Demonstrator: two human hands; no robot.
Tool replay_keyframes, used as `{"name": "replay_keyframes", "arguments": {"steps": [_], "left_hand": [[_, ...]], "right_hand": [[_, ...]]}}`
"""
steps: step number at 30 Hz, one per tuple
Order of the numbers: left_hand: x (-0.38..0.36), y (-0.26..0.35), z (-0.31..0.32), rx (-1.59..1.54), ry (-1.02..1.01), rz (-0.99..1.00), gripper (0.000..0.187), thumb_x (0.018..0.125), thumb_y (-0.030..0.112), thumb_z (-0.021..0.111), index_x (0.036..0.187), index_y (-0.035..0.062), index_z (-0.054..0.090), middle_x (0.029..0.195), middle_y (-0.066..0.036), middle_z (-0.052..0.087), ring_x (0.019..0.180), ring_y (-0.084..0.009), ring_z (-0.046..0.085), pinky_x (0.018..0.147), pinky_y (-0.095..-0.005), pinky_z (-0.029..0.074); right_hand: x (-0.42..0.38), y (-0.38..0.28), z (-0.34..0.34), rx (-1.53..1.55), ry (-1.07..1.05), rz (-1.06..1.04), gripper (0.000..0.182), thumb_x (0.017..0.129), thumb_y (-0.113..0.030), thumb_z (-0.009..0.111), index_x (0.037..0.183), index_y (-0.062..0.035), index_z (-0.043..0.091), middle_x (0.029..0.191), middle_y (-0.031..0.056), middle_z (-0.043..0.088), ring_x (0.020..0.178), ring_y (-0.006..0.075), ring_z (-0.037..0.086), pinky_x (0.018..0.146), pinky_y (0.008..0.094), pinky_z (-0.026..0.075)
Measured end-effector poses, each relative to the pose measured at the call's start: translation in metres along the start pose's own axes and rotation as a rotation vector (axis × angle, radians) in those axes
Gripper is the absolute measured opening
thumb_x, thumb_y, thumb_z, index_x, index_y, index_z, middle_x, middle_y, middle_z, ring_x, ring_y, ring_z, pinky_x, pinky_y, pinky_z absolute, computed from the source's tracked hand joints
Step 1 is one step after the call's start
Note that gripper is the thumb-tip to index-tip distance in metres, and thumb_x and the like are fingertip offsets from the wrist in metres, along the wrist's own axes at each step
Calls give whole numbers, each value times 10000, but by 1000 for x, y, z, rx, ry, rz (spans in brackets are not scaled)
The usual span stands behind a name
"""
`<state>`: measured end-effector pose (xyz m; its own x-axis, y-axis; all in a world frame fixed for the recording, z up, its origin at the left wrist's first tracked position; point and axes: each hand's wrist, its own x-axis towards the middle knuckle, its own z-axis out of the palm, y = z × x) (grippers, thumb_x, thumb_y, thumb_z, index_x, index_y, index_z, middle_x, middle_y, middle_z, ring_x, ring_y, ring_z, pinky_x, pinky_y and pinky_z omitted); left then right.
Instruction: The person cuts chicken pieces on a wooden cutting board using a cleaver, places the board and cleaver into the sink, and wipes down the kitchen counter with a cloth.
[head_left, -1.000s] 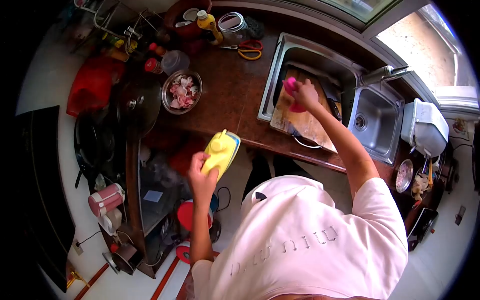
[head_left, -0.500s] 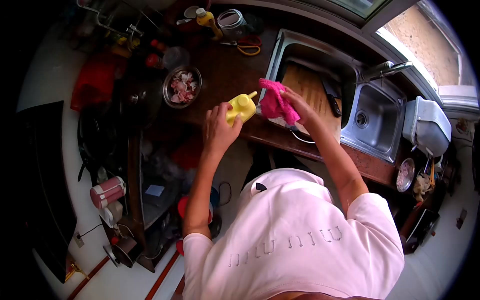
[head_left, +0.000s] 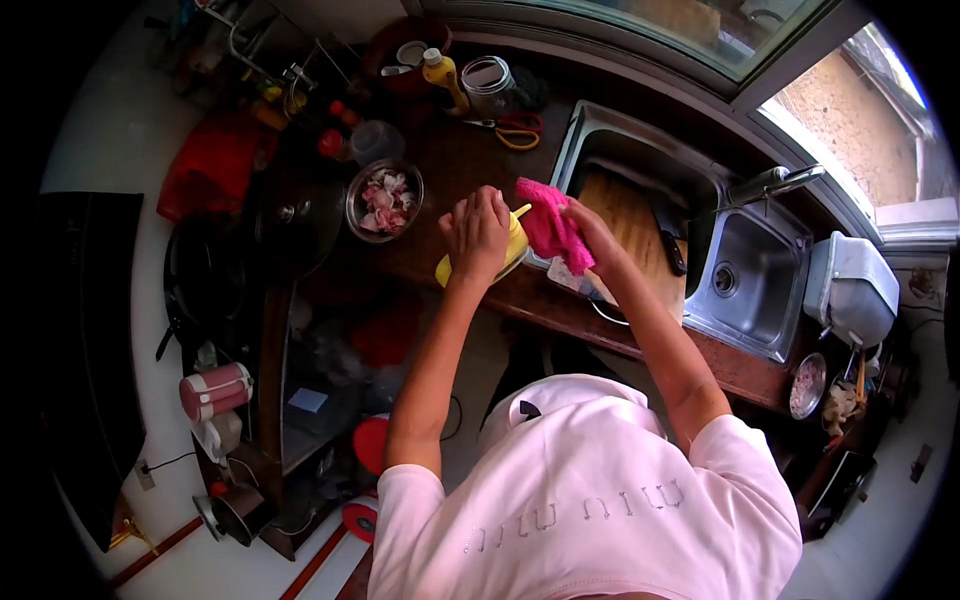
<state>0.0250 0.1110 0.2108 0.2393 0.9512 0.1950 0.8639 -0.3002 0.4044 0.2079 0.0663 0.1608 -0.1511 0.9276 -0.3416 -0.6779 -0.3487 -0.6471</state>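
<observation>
My left hand (head_left: 476, 236) is closed over a yellow bottle (head_left: 516, 240), which tilts so that its thin spout points at the cloth. The fingers cover much of the bottle's upper part. In my right hand (head_left: 594, 236) is a bright pink cloth (head_left: 550, 222), gripped at its right side and hanging above the counter's front edge. The spout tip is at the cloth's left side; whether they touch I cannot tell. Behind the cloth, a wooden cutting board (head_left: 625, 230) lies across the large sink basin, with a black-handled knife (head_left: 671, 250) on its right part.
A metal bowl of raw meat (head_left: 385, 200) sits on the counter left of my hands. Orange-handled scissors (head_left: 518, 131), a yellow-capped bottle (head_left: 445, 80) and a glass jar (head_left: 488, 82) are behind. The small sink basin (head_left: 755, 285) and faucet (head_left: 770, 186) are at right.
My left hand has moved right and turned over the yellow bottle, bringing its spout to the pink cloth. The view has shifted slightly, so the counter and sink appear lower.
</observation>
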Motion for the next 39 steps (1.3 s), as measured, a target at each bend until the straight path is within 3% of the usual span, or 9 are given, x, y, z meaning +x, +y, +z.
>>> {"name": "replay_keyframes", "arguments": {"steps": [10, 16, 21, 23, 26, 29, 30, 32, 39], "left_hand": [[-2, -9, 12, 5, 62, 42, 245, 941, 268, 388, 971, 74, 535, 1003, -115, 629, 1064, -356, 513, 850, -544, 367], [0, -15, 5, -193, -122, 25, 319, 930, 379, 445, 956, 80, 552, 961, -128, 620, 1017, -344, 525, 824, -509, 396], [-32, -5, -22, 2, 16, 86, 329, 850, 386, 599, 1027, 118, 528, 1010, -117, 577, 934, -336, 548, 754, -485, 420], [-51, -4, -36, 82, 31, 112, 380, 804, 373, 664, 975, 79, 495, 934, -131, 556, 927, -324, 558, 741, -431, 444], [-77, -25, -39, -239, -178, -103, 394, 784, 288, 705, 1024, 56, 495, 963, -164, 561, 921, -360, 572, 746, -437, 459], [-104, -46, -51, -452, -54, 5, 438, 782, 220, 715, 1113, 47, 486, 1017, -191, 575, 894, -385, 592, 747, -430, 479], [-114, -52, -57, -461, -65, -55, 451, 783, 202, 714, 1138, 51, 480, 1017, -193, 584, 884, -386, 596, 745, -427, 482], [-137, -63, -72, -473, -90, -175, 484, 784, 165, 713, 1187, 59, 468, 1017, -199, 603, 863, -388, 604, 741, -420, 488], [-198, -127, -66, -480, -280, -494, 389, 707, 203, 776, 1003, 70, 562, 699, -89, 574, 619, -230, 572, 591, -348, 475]], "right_hand": [[21, 1, -6, 13, -105, 35, 358, 938, -218, 430, 1244, -36, 466, 1105, 115, 600, 947, 199, 620, 841, 338, 516], [11, 0, 0, 251, -118, 73, 329, 904, -246, 481, 1136, -17, 524, 1009, 111, 638, 877, 213, 638, 815, 350, 525], [-9, 8, -18, 497, 7, 45, 299, 864, -250, 532, 1030, -3, 559, 984, 135, 651, 893, 255, 645, 863, 393, 519], [-15, 19, -46, 557, 10, -14, 421, 837, -308, 579, 1119, 0, 532, 1069, 162, 625, 991, 306, 611, 925, 455, 476], [-37, 25, -77, 590, 18, -72, 481, 841, -321, 593, 1192, -2, 512, 1155, 178, 599, 1076, 337, 578, 984, 492, 432], [-58, 37, -122, 492, 168, -142, 445, 872, -282, 512, 1209, 7, 499, 1158, 181, 595, 1093, 332, 567, 988, 477, 428], [-63, 43, -142, 378, 305, -181, 440, 881, -270, 479, 1219, 12, 491, 1161, 185, 593, 1101, 330, 562, 990, 474, 426], [-82, 34, -123, 441, 260, -129, 476, 882, -265, 426, 1266, 14, 462, 1203, 206, 568, 1118, 345, 549, 1009, 481, 401], [-115, 48, -136, 390, 227, -174, 482, 858, -262, 484, 1275, -21, 466, 1199, 154, 580, 1102, 331, 557, 988, 480, 424]]}}
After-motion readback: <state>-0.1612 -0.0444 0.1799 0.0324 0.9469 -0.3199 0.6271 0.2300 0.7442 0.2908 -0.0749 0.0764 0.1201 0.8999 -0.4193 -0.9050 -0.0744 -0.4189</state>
